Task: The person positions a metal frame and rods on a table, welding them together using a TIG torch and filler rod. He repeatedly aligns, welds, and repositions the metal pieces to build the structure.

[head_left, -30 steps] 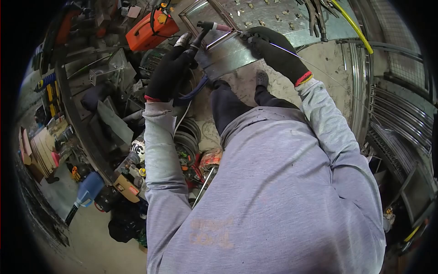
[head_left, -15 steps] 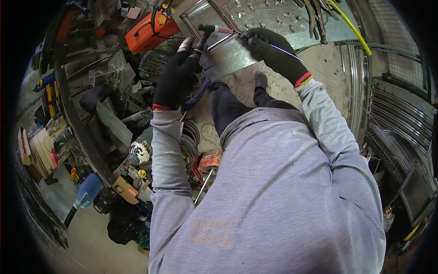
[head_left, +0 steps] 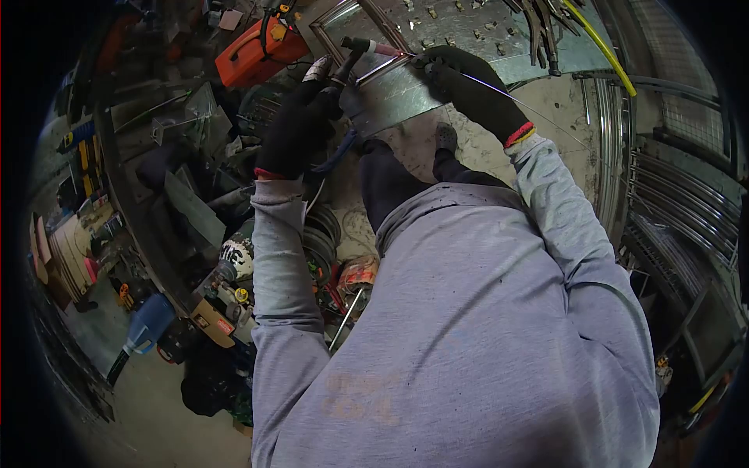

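Torch point(head_left: 360, 47) in the left hand point(head_left: 307, 109), over the far part of the scene. Bench point(head_left: 398, 101): bright sheet metal, beyond the wearer's feet. Frame point(head_left: 380, 72): four-sided, of shiny metal rails, lying aslant on the left part of the bench. Orange box point(head_left: 257, 54): left of the frame, near it. Left hand: black glove with red cuff, fingers closed around the torch handle; one pale-covered fingertip stands off to the far left. Right hand point(head_left: 456, 76): black glove with red and yellow cuff, right of the frame's near right corner, fingers pinched narrow on a rod.

The torch's handle has its long axis slanting from the glove, at near left, up to the head at far right. From the head the nozzle points right and slightly near, its tip at the frame's near right corner; whether they touch cannot be told. Handle and head are black, the nozzle pinkish, with a small reddish glow at the tip.

Rod point(head_left: 511, 99): thin, straight and shiny, running from the right fingers toward near right. Metal bits point(head_left: 450, 41): small, scattered on the bench right of the frame.
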The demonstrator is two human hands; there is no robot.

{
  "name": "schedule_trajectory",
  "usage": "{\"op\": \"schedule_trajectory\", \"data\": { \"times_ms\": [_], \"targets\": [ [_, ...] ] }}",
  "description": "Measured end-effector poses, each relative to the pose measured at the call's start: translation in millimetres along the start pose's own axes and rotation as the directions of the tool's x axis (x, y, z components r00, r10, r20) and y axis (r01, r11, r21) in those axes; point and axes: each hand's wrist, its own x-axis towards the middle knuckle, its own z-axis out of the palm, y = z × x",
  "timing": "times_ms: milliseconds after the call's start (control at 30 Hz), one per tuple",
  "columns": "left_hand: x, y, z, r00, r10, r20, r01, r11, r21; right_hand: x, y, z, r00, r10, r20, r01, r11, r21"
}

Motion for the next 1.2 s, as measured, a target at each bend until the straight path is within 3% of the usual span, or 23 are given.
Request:
{"op": "schedule_trajectory", "data": {
  "times_ms": [200, 267, 333, 733, 1167, 1200],
  "targets": [
    [-1.0, 2.7, -2.6, 1.000, 0.000, 0.025, 0.000, 1.000, -0.014, 0.5, -4.1, -1.6, 1.000, 0.009, 0.011, -0.010, 0.999, 0.043],
    [0.2, 1.5, -4.6, 0.996, -0.080, 0.037, 0.082, 0.996, -0.044, -0.2, -9.8, -1.4, 1.000, 0.016, 0.014, -0.018, 0.997, 0.076],
    [1.6, -1.4, -4.3, 0.996, -0.083, 0.038, 0.085, 0.995, -0.060, 1.0, -15.1, -0.7, 0.999, 0.050, 0.021, -0.049, 0.998, -0.050],
    [-10.3, 13.4, 7.2, 0.998, -0.051, -0.032, 0.052, 0.998, 0.038, 5.3, -18.9, 4.0, 0.996, 0.082, 0.032, -0.077, 0.986, -0.151],
    [-8.7, 11.9, 5.4, 0.998, -0.060, 0.011, 0.060, 0.998, 0.002, 8.4, -6.8, 5.8, 0.996, 0.085, -0.015, -0.086, 0.995, -0.055],
    [-7.5, 10.8, 5.2, 0.998, -0.059, 0.012, 0.059, 0.998, 0.003, 10.1, -3.2, 7.7, 0.999, -0.004, -0.043, 0.000, 0.997, -0.073]
  ]
}}
